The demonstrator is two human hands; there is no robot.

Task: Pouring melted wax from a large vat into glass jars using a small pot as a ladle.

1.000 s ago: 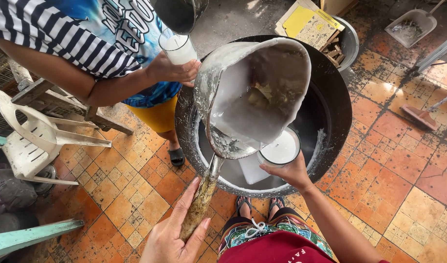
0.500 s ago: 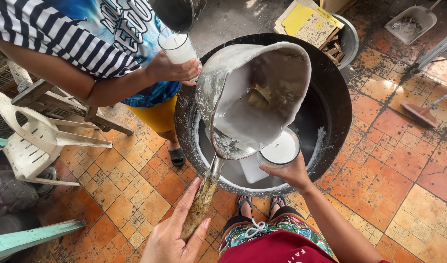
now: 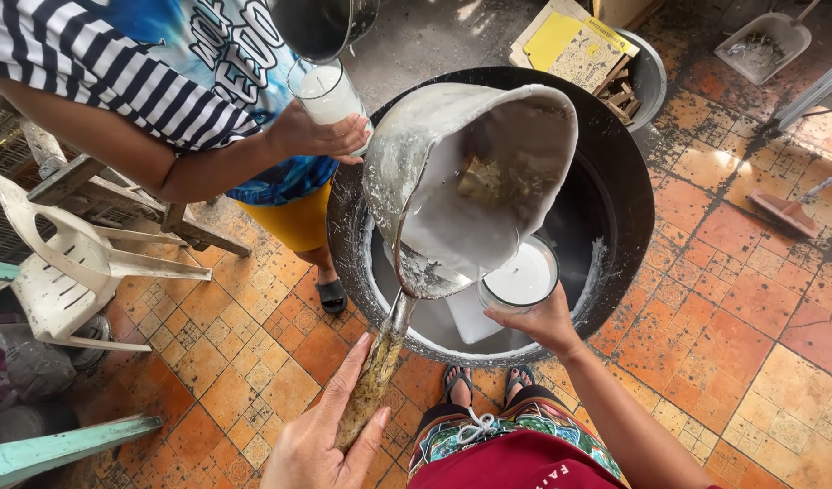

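Bright, even daylight, strongest toward the upper right, washing the tiled floor (image 3: 706, 299) there. Soft shadows only, deepest inside the black basin (image 3: 615, 181). Glare off the wet white ladle (image 3: 475, 181) (nearly blown out along its rim). Sharp focus mid-frame; wide-angle stretching at the edges, bending the white chair (image 3: 62, 272).

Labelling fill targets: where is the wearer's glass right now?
Head view, right of centre: the wax-filled clear glass sits in the right hand, under the large coated ladle, over the black basin.
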